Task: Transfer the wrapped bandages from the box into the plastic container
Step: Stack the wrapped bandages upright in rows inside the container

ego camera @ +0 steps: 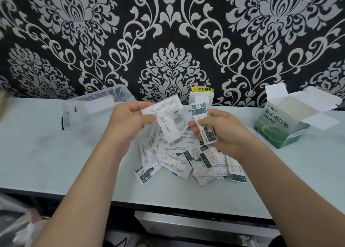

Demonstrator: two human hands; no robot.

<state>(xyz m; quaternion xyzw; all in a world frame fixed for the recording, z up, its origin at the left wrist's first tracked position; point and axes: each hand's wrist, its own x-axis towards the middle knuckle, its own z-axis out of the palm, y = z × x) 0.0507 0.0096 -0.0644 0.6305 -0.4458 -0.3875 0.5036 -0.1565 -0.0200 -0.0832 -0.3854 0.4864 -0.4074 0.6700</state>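
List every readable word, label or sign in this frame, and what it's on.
"小心触电": yellow sticker on the wall.
"防水创口贴": green box.
"防水创口贴": wrapper in the right hand.
Wrappers in the left hand and the pile: fine print too small or blurred.

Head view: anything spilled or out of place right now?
Yes. The wrapped bandages lie in a loose heap on the table, outside both the open box and the plastic container. The left hand and right hand each hold some.
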